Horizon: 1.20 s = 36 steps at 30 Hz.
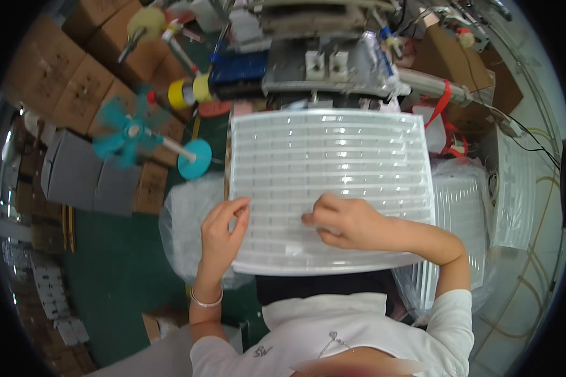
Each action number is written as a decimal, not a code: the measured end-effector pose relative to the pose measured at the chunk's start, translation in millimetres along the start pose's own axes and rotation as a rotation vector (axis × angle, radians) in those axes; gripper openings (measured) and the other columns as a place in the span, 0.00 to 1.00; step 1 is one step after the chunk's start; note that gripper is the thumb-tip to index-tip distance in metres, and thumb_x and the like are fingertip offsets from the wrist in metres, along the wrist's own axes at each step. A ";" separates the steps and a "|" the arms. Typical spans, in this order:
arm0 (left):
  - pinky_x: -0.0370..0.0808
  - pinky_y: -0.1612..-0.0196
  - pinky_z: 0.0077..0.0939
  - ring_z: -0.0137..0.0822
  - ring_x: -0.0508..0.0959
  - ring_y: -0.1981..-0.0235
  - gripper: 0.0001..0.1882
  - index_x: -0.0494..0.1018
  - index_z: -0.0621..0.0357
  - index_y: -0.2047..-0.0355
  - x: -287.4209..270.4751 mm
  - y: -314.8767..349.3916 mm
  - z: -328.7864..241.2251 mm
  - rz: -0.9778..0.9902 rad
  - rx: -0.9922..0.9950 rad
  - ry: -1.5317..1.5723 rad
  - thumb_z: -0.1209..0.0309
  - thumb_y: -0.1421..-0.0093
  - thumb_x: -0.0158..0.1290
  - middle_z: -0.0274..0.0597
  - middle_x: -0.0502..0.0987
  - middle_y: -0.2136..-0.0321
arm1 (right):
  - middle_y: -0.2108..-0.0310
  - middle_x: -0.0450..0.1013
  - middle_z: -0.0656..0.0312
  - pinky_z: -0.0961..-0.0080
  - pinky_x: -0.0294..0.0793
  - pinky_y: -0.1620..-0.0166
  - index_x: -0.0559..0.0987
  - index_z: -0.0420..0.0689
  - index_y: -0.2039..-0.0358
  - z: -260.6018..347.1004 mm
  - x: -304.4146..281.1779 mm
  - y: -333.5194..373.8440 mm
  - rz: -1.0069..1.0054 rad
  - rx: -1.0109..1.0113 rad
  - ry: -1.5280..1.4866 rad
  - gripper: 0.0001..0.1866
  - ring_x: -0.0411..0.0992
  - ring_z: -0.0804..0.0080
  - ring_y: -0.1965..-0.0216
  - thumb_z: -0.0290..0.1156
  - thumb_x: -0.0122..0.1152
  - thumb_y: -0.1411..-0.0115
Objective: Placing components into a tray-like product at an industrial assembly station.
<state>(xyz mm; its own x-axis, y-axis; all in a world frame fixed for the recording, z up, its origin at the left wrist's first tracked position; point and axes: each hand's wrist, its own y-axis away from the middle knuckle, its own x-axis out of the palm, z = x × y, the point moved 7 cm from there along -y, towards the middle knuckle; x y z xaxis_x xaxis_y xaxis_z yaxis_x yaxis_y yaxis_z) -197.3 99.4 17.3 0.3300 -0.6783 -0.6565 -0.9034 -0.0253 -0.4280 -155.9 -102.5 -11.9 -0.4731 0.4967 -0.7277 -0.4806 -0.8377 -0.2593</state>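
A translucent white plastic tray (333, 157) with raised ribs running across it lies in front of me, its near edge close to my body. Over its left edge is my left hand (222, 227), the thumb and fingertips bent toward each other; anything between them is too small to make out. My right hand (349, 221) is above the near half of the tray, with the fingers curled into a pinch. Its fingertips look slightly blurred, and what they hold, if anything, I cannot make out. Faint small marks show in the tray's grooves.
Beyond the tray stands a machine with a metal plate (289, 69) and two small blocks. A teal fan (132, 132) is at the left, near stacked cardboard boxes (56, 81). Bagged ribbed trays (462, 213) lie at the right, and a plastic-wrapped bundle (192, 232) lies left of the tray.
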 end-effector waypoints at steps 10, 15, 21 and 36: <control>0.72 0.63 0.31 0.42 0.76 0.66 0.15 0.73 0.58 0.57 66.4 -86.0 3.6 0.064 0.117 -0.060 0.77 0.48 0.55 0.45 0.76 0.67 | 0.59 0.71 0.61 0.79 0.72 0.66 0.73 0.41 0.64 -86.0 -104.8 9.1 -0.605 0.281 -0.131 0.07 0.71 0.74 0.61 0.28 0.57 0.42; 0.63 0.54 0.35 0.42 0.71 0.59 0.16 0.74 0.53 0.57 93.9 -176.4 -21.7 -0.291 0.300 -0.221 0.65 0.45 0.55 0.43 0.73 0.61 | 0.55 0.72 0.61 0.81 0.75 0.60 0.76 0.42 0.57 -94.6 -146.1 4.3 -0.767 0.297 -0.115 0.14 0.71 0.73 0.57 0.26 0.59 0.44; 0.60 0.54 0.38 0.39 0.70 0.60 0.14 0.77 0.48 0.61 119.6 -262.9 -35.9 -0.332 0.380 -0.580 0.58 0.45 0.54 0.39 0.74 0.64 | 0.60 0.74 0.61 0.80 0.75 0.63 0.76 0.41 0.58 -112.2 -173.4 -43.5 -0.897 0.275 0.064 0.14 0.74 0.74 0.64 0.27 0.62 0.46; 0.66 0.62 0.33 0.39 0.72 0.67 0.18 0.73 0.57 0.61 55.3 -37.6 -17.6 -0.081 0.320 -0.032 0.66 0.52 0.59 0.37 0.72 0.72 | 0.50 0.69 0.53 0.71 0.63 0.46 0.74 0.41 0.51 -182.3 -179.1 -127.8 -0.695 0.246 0.505 0.15 0.66 0.59 0.48 0.32 0.50 0.37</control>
<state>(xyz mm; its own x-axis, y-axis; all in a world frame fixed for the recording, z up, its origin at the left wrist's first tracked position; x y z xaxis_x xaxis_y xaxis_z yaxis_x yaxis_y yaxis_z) -149.9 50.0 8.0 0.4105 -0.6600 -0.6292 -0.7435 0.1571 -0.6500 124.9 -125.7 35.8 0.3383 0.6663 -0.6645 -0.7095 -0.2833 -0.6452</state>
